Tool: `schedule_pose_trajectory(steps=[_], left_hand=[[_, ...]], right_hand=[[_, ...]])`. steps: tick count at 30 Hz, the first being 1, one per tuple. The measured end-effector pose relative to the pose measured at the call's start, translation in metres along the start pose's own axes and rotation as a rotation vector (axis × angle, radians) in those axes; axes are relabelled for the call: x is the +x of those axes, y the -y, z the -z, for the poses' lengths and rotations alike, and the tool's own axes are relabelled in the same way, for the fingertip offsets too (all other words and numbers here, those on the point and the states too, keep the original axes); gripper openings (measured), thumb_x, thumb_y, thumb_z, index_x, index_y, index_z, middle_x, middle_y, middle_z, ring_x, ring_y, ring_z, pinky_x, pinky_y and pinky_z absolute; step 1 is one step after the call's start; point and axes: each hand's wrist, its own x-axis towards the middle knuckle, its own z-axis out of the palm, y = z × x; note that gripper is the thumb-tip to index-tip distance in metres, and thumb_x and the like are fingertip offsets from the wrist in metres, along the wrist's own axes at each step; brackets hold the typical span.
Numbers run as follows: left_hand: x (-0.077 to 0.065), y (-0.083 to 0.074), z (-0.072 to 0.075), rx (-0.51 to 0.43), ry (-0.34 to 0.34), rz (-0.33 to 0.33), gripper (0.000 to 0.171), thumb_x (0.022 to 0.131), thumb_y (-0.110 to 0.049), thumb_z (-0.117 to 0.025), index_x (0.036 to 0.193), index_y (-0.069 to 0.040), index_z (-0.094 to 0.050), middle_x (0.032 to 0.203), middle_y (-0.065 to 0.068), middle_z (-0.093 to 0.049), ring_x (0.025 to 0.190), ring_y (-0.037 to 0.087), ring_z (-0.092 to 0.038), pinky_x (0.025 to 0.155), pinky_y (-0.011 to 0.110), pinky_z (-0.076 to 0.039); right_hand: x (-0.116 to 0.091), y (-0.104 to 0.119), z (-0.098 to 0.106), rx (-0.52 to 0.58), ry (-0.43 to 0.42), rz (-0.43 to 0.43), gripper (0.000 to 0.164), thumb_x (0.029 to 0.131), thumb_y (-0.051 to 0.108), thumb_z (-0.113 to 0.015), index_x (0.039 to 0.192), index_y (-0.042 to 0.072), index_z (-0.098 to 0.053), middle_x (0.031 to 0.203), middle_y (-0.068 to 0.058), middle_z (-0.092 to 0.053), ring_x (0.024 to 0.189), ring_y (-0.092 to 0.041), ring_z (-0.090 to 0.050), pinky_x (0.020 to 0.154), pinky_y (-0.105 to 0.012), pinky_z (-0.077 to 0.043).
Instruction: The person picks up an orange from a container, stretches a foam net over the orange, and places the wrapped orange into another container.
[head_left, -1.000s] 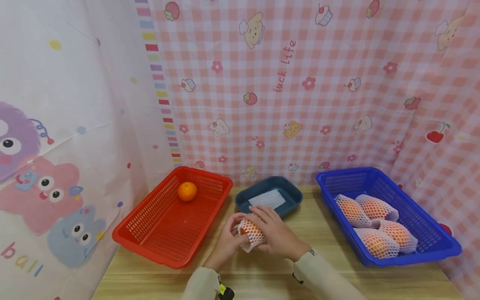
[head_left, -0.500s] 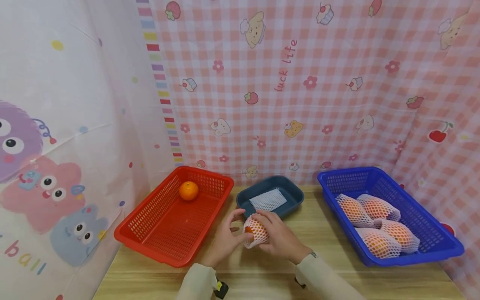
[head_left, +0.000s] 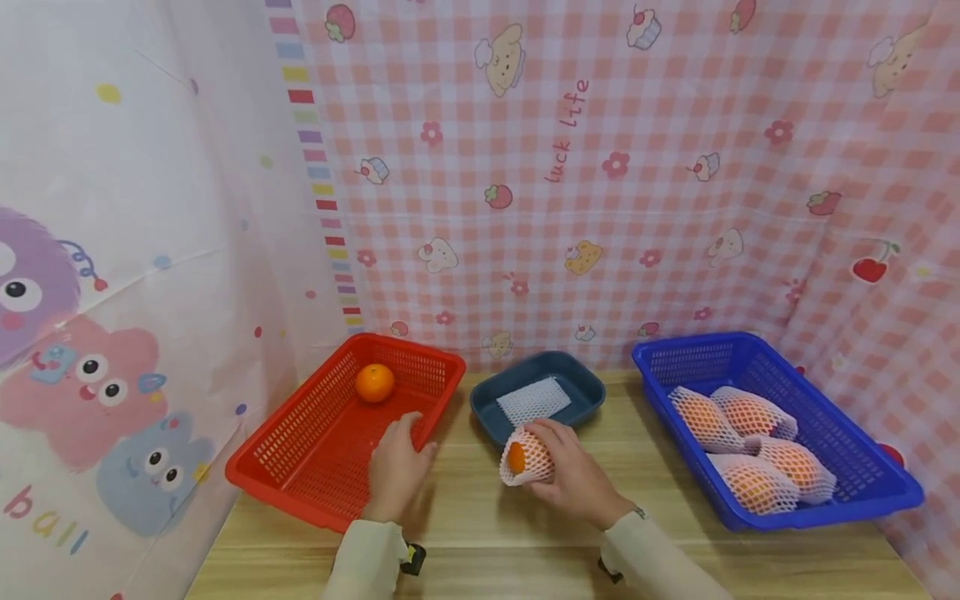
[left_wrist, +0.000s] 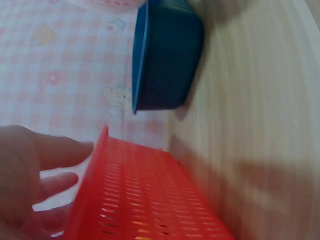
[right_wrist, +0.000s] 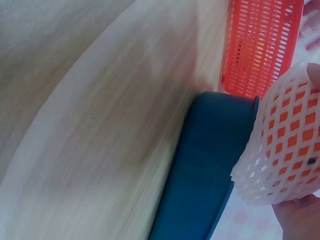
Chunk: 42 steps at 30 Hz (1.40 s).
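My right hand (head_left: 579,482) holds an orange in a white foam net sleeve (head_left: 531,458) above the wooden table, in front of the dark teal tray. Bare orange peel shows at the sleeve's left end; in the right wrist view the mesh of the sleeve (right_wrist: 287,137) covers the fruit. Over the right side of the red basket (head_left: 262,502) is my left hand (head_left: 394,473), holding nothing. Its fingers (left_wrist: 62,152) are spread loosely beside the basket's rim in the left wrist view. One bare orange (head_left: 375,382) lies at the back of that basket.
In the teal tray (head_left: 589,393) lies a flat white foam net (head_left: 534,402). The blue basket (head_left: 873,492) at the right holds several net-wrapped oranges (head_left: 750,485). A checked cloth (head_left: 540,217) hangs behind, and a white printed one (head_left: 202,333) at the left.
My left hand has let go of the wrapped orange and moved left over the red basket's edge. The right hand still grips the fruit, now slightly further right.
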Motion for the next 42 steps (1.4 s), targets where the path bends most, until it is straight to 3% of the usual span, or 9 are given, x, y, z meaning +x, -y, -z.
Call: schedule_pose_trajectory(steps=[6, 11, 20, 26, 30, 35, 42], left_hand=[[-0.002, 0.008, 0.0, 0.051, 0.038, 0.002, 0.043, 0.084, -0.016, -0.075, 0.126, -0.014, -0.063, 0.108, 0.013, -0.068, 0.081, 0.033, -0.065, 0.064, 0.051, -0.05], [-0.001, 0.011, 0.0, 0.054, 0.049, -0.022, 0.043, 0.085, -0.015, -0.075, 0.127, -0.017, -0.064, 0.112, 0.012, -0.068, 0.083, 0.033, -0.065, 0.063, 0.05, -0.05], [0.004, 0.011, 0.003, 0.074, 0.081, 0.001, 0.043, 0.086, -0.016, -0.074, 0.128, -0.017, -0.064, 0.117, 0.013, -0.067, 0.085, 0.032, -0.064, 0.071, 0.051, -0.05], [0.002, 0.011, 0.001, 0.078, 0.09, 0.003, 0.043, 0.086, -0.018, -0.074, 0.128, -0.018, -0.065, 0.118, 0.012, -0.067, 0.085, 0.033, -0.064, 0.069, 0.05, -0.05], [0.002, 0.01, 0.001, 0.067, 0.099, 0.003, 0.043, 0.086, -0.018, -0.074, 0.129, -0.018, -0.064, 0.12, 0.011, -0.066, 0.087, 0.032, -0.064, 0.071, 0.051, -0.05], [0.002, 0.008, 0.001, 0.065, 0.095, 0.004, 0.043, 0.086, -0.018, -0.074, 0.128, -0.019, -0.065, 0.12, 0.01, -0.066, 0.086, 0.032, -0.064, 0.07, 0.05, -0.05], [0.002, 0.008, 0.002, 0.075, 0.098, 0.01, 0.043, 0.086, -0.018, -0.074, 0.128, -0.019, -0.065, 0.12, 0.011, -0.066, 0.085, 0.032, -0.063, 0.07, 0.05, -0.05]], right_hand=[[0.005, -0.008, 0.01, -0.021, -0.083, 0.041, 0.079, 0.068, 0.026, -0.088, 0.135, 0.01, -0.05, 0.135, -0.013, -0.048, 0.12, -0.03, -0.047, 0.095, -0.049, -0.046], [0.013, -0.017, 0.033, -0.02, -0.151, 0.035, 0.081, 0.067, 0.021, -0.09, 0.136, 0.008, -0.048, 0.135, -0.015, -0.046, 0.12, -0.032, -0.046, 0.096, -0.052, -0.044], [0.034, -0.049, 0.102, -0.13, -0.267, 0.041, 0.082, 0.063, 0.015, -0.091, 0.132, 0.002, -0.049, 0.127, -0.023, -0.051, 0.115, -0.042, -0.048, 0.096, -0.057, -0.038], [0.025, -0.084, 0.152, -0.206, -0.298, -0.101, 0.079, 0.067, 0.011, -0.089, 0.132, -0.001, -0.046, 0.126, -0.027, -0.048, 0.111, -0.048, -0.045, 0.092, -0.063, -0.036], [0.008, -0.104, 0.177, -0.236, -0.275, -0.219, 0.078, 0.071, 0.014, -0.086, 0.134, -0.003, -0.043, 0.127, -0.03, -0.045, 0.112, -0.051, -0.042, 0.092, -0.065, -0.034], [-0.016, -0.125, 0.202, -0.264, -0.166, -0.376, 0.08, 0.079, 0.02, -0.079, 0.141, -0.006, -0.035, 0.134, -0.036, -0.037, 0.118, -0.057, -0.034, 0.093, -0.069, -0.028], [-0.044, -0.153, 0.215, -0.289, -0.001, -0.536, 0.085, 0.083, 0.03, -0.075, 0.14, -0.014, -0.029, 0.132, -0.045, -0.031, 0.117, -0.064, -0.029, 0.092, -0.073, -0.026]])
